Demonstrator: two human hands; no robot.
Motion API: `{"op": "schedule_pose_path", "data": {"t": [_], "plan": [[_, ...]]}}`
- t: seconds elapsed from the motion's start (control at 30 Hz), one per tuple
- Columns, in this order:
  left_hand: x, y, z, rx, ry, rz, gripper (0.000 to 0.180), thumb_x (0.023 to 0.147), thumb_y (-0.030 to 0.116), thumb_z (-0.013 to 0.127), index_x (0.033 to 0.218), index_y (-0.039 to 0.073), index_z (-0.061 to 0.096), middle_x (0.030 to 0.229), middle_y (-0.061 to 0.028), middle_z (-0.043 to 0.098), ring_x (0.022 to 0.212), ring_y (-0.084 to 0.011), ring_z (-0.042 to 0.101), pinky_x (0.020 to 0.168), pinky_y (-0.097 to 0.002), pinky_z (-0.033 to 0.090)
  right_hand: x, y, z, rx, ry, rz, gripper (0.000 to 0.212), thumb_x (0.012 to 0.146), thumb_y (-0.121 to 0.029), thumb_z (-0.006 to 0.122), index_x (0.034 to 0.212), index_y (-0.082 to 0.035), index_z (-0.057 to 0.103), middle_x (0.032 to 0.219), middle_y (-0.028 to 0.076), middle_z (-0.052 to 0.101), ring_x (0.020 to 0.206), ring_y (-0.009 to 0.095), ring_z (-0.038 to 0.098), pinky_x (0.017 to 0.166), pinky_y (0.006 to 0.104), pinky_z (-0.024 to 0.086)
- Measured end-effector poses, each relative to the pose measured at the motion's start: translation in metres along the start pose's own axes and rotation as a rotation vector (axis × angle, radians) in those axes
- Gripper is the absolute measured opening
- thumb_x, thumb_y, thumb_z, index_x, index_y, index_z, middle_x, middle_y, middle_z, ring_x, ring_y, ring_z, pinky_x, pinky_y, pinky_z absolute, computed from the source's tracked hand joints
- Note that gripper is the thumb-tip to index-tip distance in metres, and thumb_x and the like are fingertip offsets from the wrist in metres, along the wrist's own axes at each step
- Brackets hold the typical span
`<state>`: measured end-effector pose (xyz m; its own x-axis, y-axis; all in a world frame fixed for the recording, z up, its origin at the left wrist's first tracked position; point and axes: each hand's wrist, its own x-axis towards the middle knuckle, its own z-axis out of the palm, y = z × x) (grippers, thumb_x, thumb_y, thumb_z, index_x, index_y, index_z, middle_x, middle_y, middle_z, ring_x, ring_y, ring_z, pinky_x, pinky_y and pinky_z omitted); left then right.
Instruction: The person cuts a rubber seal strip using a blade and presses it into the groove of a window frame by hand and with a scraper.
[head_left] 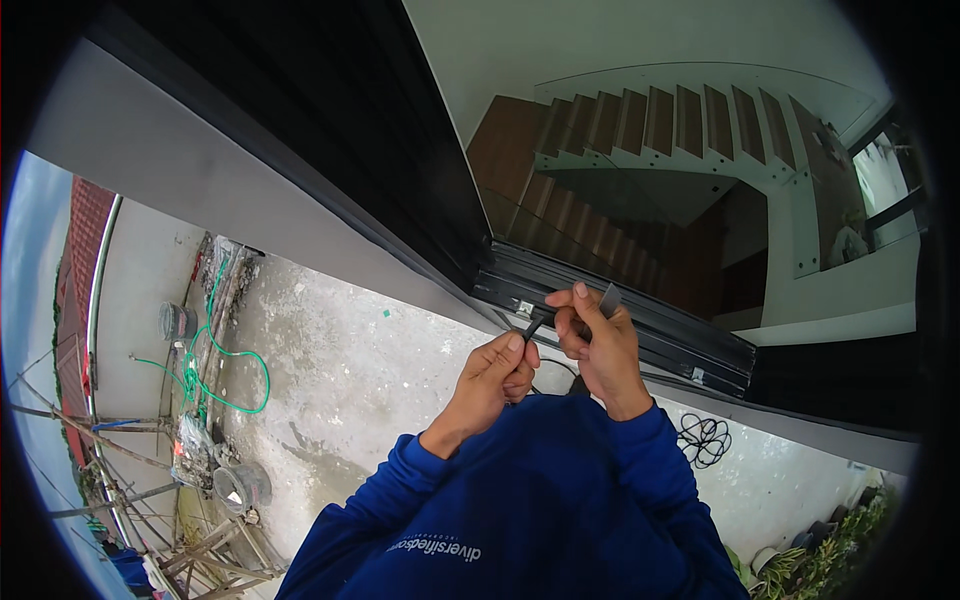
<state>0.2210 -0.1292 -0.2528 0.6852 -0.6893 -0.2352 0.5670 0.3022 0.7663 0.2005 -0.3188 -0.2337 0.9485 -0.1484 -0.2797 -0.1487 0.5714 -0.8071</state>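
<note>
Head view: left hand (495,375) pinches a thin black strip (534,327) just below the dark window track (640,320); right hand (598,345), beside it at the track, grips a flat grey piece (608,299).

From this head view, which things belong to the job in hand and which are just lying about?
In hand:
left hand pinching thin black strip
right hand holding small grey piece
black window frame track

Lying about:
green hose
buckets
black wire coil
</note>
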Motion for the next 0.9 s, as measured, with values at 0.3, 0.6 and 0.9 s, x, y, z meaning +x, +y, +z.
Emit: {"op": "schedule_pose_path", "data": {"t": [0.3, 0.6, 0.9], "plan": [[0.001, -0.009, 0.013, 0.043, 0.027, 0.001, 0.037, 0.117, 0.035, 0.045, 0.103, 0.005, 0.061, 0.068, 0.0048, 0.038, 0.059, -0.0069, 0.030, 0.056, -0.0256, 0.026, -0.023, 0.017, -0.013, -0.270, -0.160, -0.148, 0.025, 0.105, -0.016, 0.070, 0.123, 0.001, 0.072, 0.082, 0.000, 0.061, 0.060, 0.003, 0.038, 0.053, 0.0224, 0.027], [0.006, 0.000, 0.022, 0.188, 0.054, 0.124, 0.021, 0.112, 0.022, 0.059, 0.113, 0.003, 0.068, 0.074, 0.0028, 0.054, 0.064, -0.0043, 0.043, 0.059, -0.0217, 0.034, -0.025, 0.024, -0.025, -0.023, -0.160, -0.035, 0.024, 0.105, -0.016, 0.070, 0.121, 0.001, 0.074, 0.084, -0.001, 0.064, 0.060, 0.002, 0.038, 0.052, 0.0227, 0.028], [0.006, -0.003, 0.017, 0.152, 0.059, 0.136, 0.020, 0.111, 0.021, 0.061, 0.113, 0.003, 0.068, 0.074, 0.0019, 0.058, 0.063, -0.0039, 0.043, 0.059, -0.0215, 0.034, -0.021, 0.025, -0.016, -0.135, -0.084, -0.118, 0.017, 0.102, -0.016, 0.076, 0.108, 0.000, 0.077, 0.090, 0.001, 0.068, 0.062, 0.005, 0.048, 0.055, 0.0236, 0.037]]}}
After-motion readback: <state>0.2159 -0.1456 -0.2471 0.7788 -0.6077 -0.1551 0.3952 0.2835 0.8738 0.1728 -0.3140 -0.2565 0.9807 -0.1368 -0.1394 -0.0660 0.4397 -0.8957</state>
